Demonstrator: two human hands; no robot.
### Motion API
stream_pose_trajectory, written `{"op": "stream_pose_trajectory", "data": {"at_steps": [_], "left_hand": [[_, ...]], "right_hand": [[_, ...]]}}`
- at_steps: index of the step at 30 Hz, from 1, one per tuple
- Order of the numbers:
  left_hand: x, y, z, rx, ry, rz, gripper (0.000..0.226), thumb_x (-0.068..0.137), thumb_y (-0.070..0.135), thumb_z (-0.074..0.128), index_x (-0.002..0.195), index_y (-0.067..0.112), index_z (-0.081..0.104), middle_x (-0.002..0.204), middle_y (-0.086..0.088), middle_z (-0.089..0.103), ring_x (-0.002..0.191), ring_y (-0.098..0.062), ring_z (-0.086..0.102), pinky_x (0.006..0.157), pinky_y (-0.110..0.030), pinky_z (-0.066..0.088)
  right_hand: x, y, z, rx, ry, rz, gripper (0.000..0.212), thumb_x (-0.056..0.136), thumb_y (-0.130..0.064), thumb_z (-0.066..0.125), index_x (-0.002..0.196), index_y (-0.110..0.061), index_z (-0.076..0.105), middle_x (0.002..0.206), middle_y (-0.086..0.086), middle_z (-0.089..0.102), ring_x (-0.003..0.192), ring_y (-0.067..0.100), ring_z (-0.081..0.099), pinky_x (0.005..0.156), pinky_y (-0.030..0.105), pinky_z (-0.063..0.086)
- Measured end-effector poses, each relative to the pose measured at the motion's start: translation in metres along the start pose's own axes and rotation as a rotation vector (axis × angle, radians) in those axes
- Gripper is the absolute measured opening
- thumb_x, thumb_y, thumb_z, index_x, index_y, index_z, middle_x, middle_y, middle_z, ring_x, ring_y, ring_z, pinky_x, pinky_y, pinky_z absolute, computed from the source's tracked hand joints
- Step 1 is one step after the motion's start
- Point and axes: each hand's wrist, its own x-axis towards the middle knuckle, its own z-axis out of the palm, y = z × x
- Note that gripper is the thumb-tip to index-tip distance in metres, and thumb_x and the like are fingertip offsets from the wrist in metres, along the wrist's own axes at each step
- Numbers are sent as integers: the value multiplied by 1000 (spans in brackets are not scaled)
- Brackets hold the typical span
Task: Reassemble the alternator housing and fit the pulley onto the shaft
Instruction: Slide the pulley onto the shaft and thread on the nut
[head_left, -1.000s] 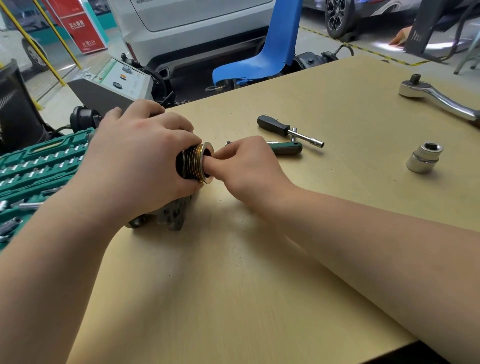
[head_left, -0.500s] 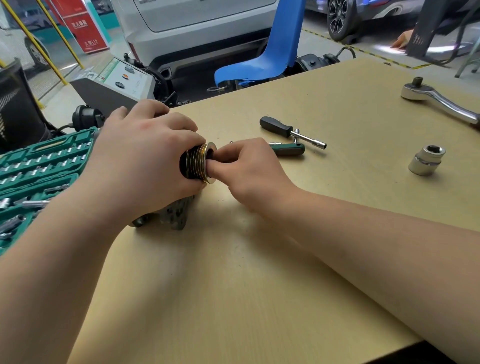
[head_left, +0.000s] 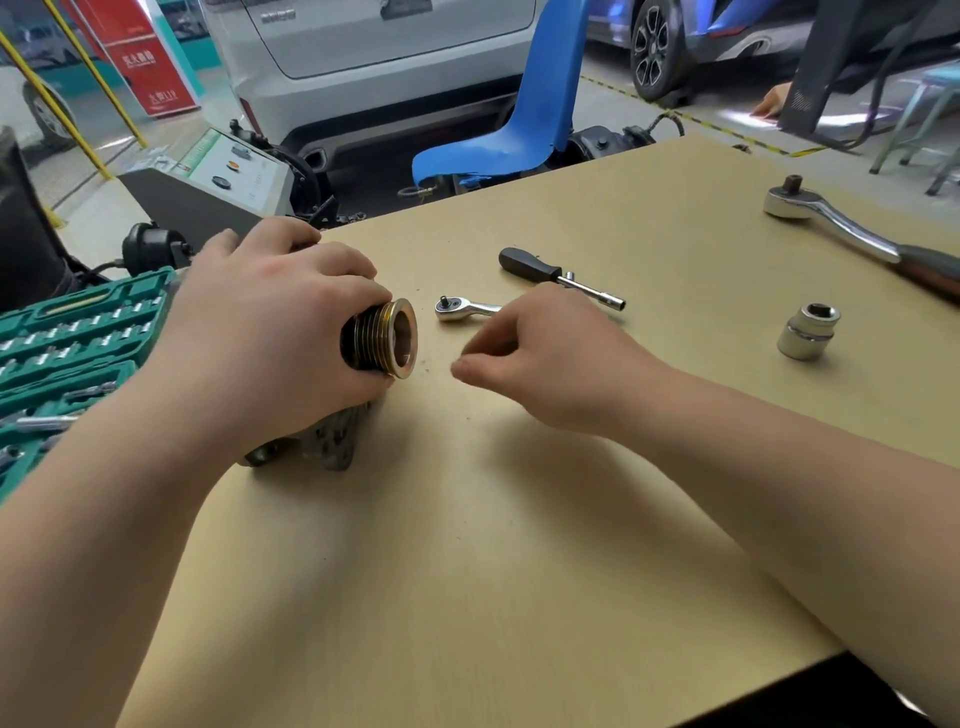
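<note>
From the head camera: the left hand (head_left: 260, 332) wraps over the alternator housing (head_left: 332, 441), which sits on the tan table (head_left: 519, 519), fingers closed around the grooved pulley (head_left: 382, 338) at its end, open bore facing right. The right hand (head_left: 545, 358) hovers just beside the pulley, apart from it, fingers loosely curled; whether it pinches anything I cannot tell. Beyond it lie a small ratchet (head_left: 462, 307), a black-handled driver (head_left: 556, 275), a loose socket (head_left: 809, 331) and a large ratchet (head_left: 841, 228). Green socket case (head_left: 67, 343) at left. The red sign (head_left: 148, 62) has white characters, unreadable.
</note>
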Motion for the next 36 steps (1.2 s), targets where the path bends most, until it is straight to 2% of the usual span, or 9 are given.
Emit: {"op": "stream_pose_trajectory", "data": {"at_steps": [2, 5, 7, 9, 12, 21, 28, 31, 36], "left_hand": [[1, 0, -1, 6, -11, -4, 56, 74, 58, 89, 122, 31, 81, 128, 3, 76, 127, -43, 57, 92, -64, 50], [1, 1, -2, 21, -15, -8, 56, 75, 60, 89, 124, 34, 80, 130, 6, 76, 129, -41, 56, 92, -62, 49], [2, 2, -3, 25, -22, -19, 57, 76, 63, 87, 126, 36, 79, 132, 8, 74, 131, -39, 55, 94, -61, 49], [2, 2, -4, 28, -32, -28, 59, 77, 66, 85, 128, 38, 77, 134, 10, 73, 134, -36, 53, 97, -61, 48], [2, 2, -6, 32, -37, -32, 61, 78, 68, 83, 131, 40, 75, 137, 12, 71, 135, -33, 52, 98, -59, 48], [3, 5, -11, 25, -57, -47, 65, 81, 72, 79, 139, 43, 70, 143, 14, 67, 141, -29, 48, 104, -58, 47], [2, 3, -9, 4, -33, -16, 59, 79, 68, 82, 131, 40, 75, 135, 12, 71, 134, -34, 53, 98, -57, 48], [2, 3, -7, -16, -16, -15, 54, 76, 65, 85, 123, 37, 79, 127, 10, 75, 128, -36, 56, 93, -58, 51], [0, 1, -3, -29, 16, 1, 49, 75, 62, 85, 115, 33, 83, 121, 7, 77, 124, -41, 59, 90, -59, 52]], "right_hand": [[-14, 13, -24, -221, 19, -9, 21, 96, -44, 72, 98, -27, 84, 86, -8, 75, 78, 12, 65, 67, 30, 52], [-33, 42, -66, -696, 226, -3, 27, 100, -52, 63, 119, -37, 75, 102, -13, 69, 100, 18, 60, 73, 35, 51], [-45, 64, -94, -996, 282, 121, 33, 101, -58, 56, 127, -44, 70, 115, -8, 65, 114, 23, 56, 73, 35, 46], [-51, 81, -113, -1074, 156, 351, 37, 101, -62, 53, 129, -45, 69, 122, -5, 61, 119, 25, 57, 77, 35, 47], [-53, 91, -124, -1003, -11, 483, 32, 104, -47, 56, 127, -31, 72, 118, -1, 59, 111, 27, 63, 89, 40, 58], [-33, 46, -74, -541, -72, 129, 27, 98, -27, 72, 124, -29, 76, 118, -6, 65, 103, 16, 62, 84, 28, 47], [-5, 0, -15, 275, 237, -69, 23, 93, -14, 79, 116, -15, 77, 100, -3, 78, 77, 14, 79, 81, 38, 64], [9, -10, 4, 336, 146, -27, 24, 87, -11, 82, 109, -17, 75, 97, -2, 78, 82, 15, 80, 64, 29, 56], [14, -7, 27, 362, 137, -48, 27, 82, -14, 88, 103, -21, 73, 97, -1, 77, 92, 21, 77, 85, 46, 65]]}}
